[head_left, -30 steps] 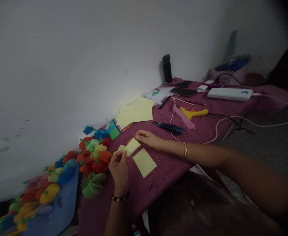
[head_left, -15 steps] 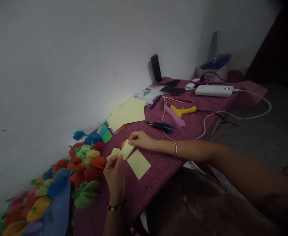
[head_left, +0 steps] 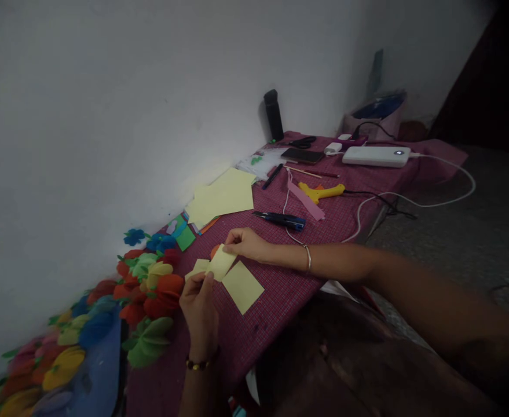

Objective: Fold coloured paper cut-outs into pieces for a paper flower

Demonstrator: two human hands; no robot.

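A small pale-yellow piece of paper is stretched between my two hands, just above the table. My left hand pinches its lower left corner between thumb and fingers. At the upper right corner, my right hand grips it the same way. Directly below lies a larger pale-yellow paper rectangle, flat on the cloth. Another yellow paper piece sits partly hidden behind the held one. An orange round piece peeks out beside it.
Colourful paper pumpkins crowd the left side, some on a blue tray. Yellow sheets lie by the wall. A utility knife, yellow glue gun, pink strip, phone and white power bank with cables lie beyond my right hand.
The view has shifted slightly, so everything appears a little further left and up. Both hands keep the same hold on the yellow paper.
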